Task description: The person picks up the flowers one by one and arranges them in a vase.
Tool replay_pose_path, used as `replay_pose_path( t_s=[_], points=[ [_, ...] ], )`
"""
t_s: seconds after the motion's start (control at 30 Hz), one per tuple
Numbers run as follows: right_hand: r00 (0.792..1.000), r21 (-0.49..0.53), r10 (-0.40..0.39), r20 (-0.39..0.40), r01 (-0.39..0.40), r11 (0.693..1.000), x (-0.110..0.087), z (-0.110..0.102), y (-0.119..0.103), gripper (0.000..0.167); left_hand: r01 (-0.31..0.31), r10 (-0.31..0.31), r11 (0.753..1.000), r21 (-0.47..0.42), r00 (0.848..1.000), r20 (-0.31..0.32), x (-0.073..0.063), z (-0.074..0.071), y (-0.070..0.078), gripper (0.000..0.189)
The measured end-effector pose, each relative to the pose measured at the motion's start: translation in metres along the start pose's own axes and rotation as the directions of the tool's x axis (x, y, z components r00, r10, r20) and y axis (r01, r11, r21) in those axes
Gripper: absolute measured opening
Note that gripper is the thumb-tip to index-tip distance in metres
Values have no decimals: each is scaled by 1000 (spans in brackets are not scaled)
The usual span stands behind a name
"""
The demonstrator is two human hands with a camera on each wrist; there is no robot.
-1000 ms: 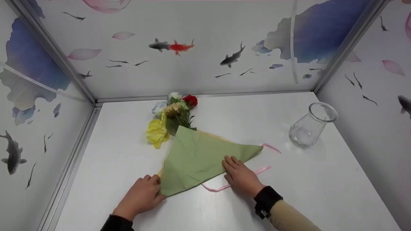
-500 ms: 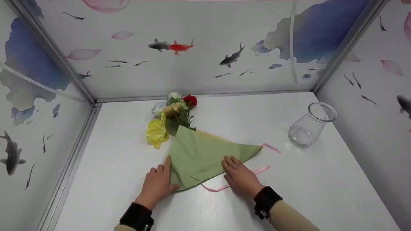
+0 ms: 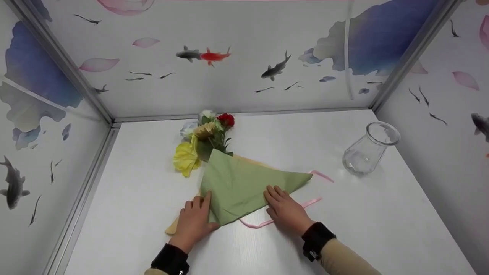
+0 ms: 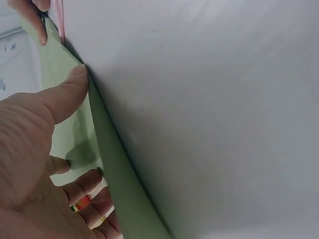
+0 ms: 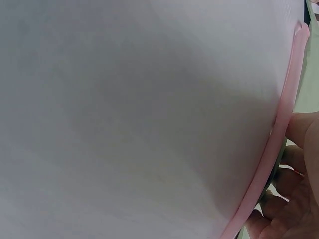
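Note:
A sheet of green wrapping paper [image 3: 240,183] lies over the stems of a bouquet of artificial flowers [image 3: 205,130]. A tan layer [image 3: 172,227] of paper sticks out beyond my left hand [image 3: 194,220]. That hand presses on the left part of the green sheet, fingers extended; in the left wrist view its thumb [image 4: 72,92] lies along the paper's edge. My right hand [image 3: 287,211] rests on the paper's lower right edge, fingers laid on it. A pink ribbon [image 3: 258,226] runs partly beneath the paper and the right hand.
A clear glass vase [image 3: 366,152] stands at the right of the white table [image 3: 126,191]. Walls printed with fish [image 3: 275,70] and petals enclose the table at the back and both sides. Another ribbon end [image 3: 323,175] shows past the paper's right tip.
The left hand has moved right with the green paper's left corner, shifting that edge inward, and now presses there. The tan corner has come into view. The right hand has stayed put.

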State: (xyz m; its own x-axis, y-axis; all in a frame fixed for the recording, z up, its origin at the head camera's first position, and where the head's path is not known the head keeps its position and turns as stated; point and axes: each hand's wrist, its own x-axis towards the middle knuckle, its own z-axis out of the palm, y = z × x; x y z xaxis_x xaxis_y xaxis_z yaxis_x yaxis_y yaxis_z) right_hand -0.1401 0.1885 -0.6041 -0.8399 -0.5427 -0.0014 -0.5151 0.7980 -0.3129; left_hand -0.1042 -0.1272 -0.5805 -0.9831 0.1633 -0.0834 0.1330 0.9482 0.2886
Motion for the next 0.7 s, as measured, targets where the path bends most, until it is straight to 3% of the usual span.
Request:
replay_pose_path(
  t_s=[0.23, 0.5, 0.7],
  points=[
    [1000, 18, 1, 18, -1, 1000, -1, -4, 0, 53, -11, 11, 1000, -1, 1000, -8, -1, 1, 0, 104],
    [998, 55, -11, 57, 8, 998, 5, -12, 3, 55, -25, 24, 1000, -11, 998, -65, -1, 3, -2, 109],
    [996, 13, -7, 87, 6, 1000, 13, -17, 5, 58, 10, -12, 999, -51, 999, -31, 1, 8, 0, 111]
  ],
)
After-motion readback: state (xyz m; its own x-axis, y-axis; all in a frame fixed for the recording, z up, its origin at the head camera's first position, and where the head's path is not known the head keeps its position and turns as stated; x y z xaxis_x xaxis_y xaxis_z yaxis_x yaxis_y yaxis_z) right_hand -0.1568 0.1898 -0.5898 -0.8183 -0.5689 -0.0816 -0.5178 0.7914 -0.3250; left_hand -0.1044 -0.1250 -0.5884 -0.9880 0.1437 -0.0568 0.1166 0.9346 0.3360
